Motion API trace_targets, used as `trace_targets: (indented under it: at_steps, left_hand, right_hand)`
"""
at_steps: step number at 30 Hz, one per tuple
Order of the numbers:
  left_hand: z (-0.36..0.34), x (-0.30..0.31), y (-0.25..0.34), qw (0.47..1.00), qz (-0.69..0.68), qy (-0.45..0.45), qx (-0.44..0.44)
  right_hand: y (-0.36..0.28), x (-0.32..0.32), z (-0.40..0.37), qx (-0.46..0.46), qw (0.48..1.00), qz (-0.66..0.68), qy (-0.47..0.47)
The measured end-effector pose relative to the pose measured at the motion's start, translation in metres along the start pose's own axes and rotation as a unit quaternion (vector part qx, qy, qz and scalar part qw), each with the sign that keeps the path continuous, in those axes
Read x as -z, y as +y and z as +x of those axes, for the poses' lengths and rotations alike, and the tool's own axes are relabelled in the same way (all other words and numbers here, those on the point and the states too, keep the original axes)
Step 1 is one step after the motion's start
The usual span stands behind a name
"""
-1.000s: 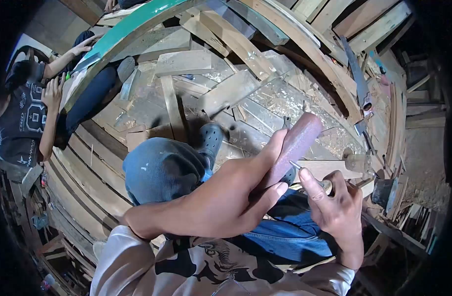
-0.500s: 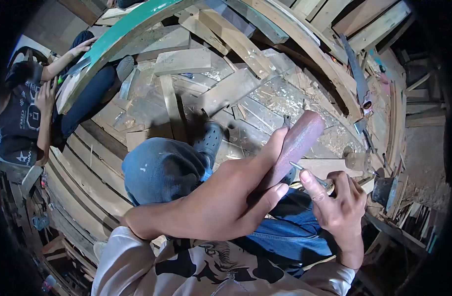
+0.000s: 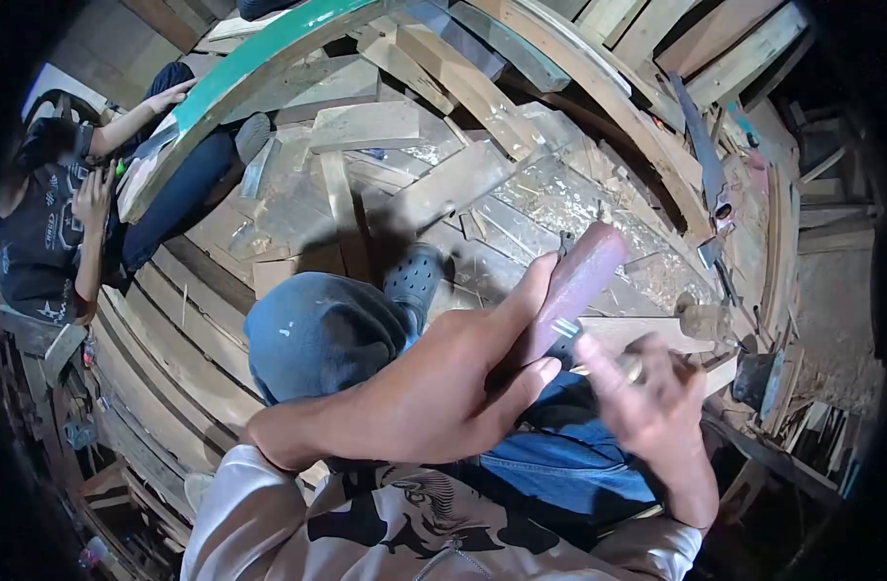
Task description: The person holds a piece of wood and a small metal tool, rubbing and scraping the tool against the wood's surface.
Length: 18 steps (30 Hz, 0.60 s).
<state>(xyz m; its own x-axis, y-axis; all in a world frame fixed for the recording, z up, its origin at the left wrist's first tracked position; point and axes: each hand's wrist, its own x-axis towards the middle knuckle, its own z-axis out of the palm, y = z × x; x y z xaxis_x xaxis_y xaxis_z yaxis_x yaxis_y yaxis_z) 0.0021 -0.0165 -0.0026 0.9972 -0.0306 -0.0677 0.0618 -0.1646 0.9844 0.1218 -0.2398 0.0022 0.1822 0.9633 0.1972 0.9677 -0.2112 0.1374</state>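
Note:
A reddish-purple block with a rounded end [image 3: 588, 276] is tilted up in front of my knees. My left hand [image 3: 453, 378] is wrapped round its lower part, with the thumb along the near side. To the right, my right hand [image 3: 651, 392] is blurred by motion, its fingers curled round a thin metal-tipped tool [image 3: 565, 328]. The tool's tip shows as a doubled streak against the block's face; whether it touches cannot be told.
At the left, a person [image 3: 51, 232] sits with a hand on a green-faced curved beam [image 3: 259, 63]. Wood pieces [image 3: 366, 126] and shavings lie on the floor. A handsaw [image 3: 700, 145] rests at the upper right, near a clear jar [image 3: 700, 315].
My right hand has shifted slightly left and is now blurred, with the tool's tip lower on the block. The block sits slightly lower and to the left in view.

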Motion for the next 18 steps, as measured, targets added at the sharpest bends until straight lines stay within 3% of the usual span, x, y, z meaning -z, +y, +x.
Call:
trace_targets:
  at_steps: [2,3,4,6,8,9,10,12,14,15,16,18]
  left_hand:
    - [0.001,-0.001,0.001,0.998,-0.043,-0.011,0.034]
    - [0.000,-0.001,0.000,1.000,-0.022,-0.005,0.022]
    - [0.002,0.000,0.001,1.000,-0.020,-0.005,0.017]
    - [-0.001,0.001,0.004,0.993,-0.087,-0.023,0.078]
    - [0.000,-0.002,0.001,0.996,-0.072,-0.001,0.048]
    - [0.000,-0.001,0.001,0.996,-0.072,-0.003,0.051]
    - [0.001,0.001,0.002,0.996,-0.068,-0.004,0.052]
    - [0.003,0.001,0.001,0.996,-0.071,-0.009,0.053]
    - [0.004,-0.001,0.001,0.995,-0.081,0.011,0.065]
    - [0.004,-0.001,0.001,0.995,-0.080,0.013,0.064]
    - [0.005,0.001,0.002,0.994,-0.084,0.013,0.066]
    - [0.003,0.000,0.001,0.992,-0.102,0.000,0.078]
  right_hand:
    - [0.002,0.007,0.006,-0.078,0.996,-0.014,-0.035]
    - [0.002,-0.003,0.002,-0.017,1.000,-0.026,-0.004]
    - [-0.007,0.002,-0.001,0.002,0.999,0.017,-0.032]
    - [-0.004,0.002,0.002,0.020,1.000,-0.014,-0.010]
    - [0.006,0.005,0.012,-0.087,0.995,0.004,-0.041]
    - [0.001,-0.007,0.010,-0.051,0.998,0.042,0.011]
    - [-0.011,0.008,0.006,-0.010,0.999,-0.009,-0.044]
    - [-0.001,0.007,0.008,0.017,0.998,-0.032,-0.049]
    - [0.012,0.003,0.018,-0.114,0.989,0.076,-0.049]
    - [-0.002,0.004,0.017,-0.045,0.997,-0.054,-0.030]
    - [-0.007,-0.004,0.014,-0.044,0.991,0.120,0.028]
    - [-0.004,0.012,0.014,-0.024,0.997,0.044,-0.053]
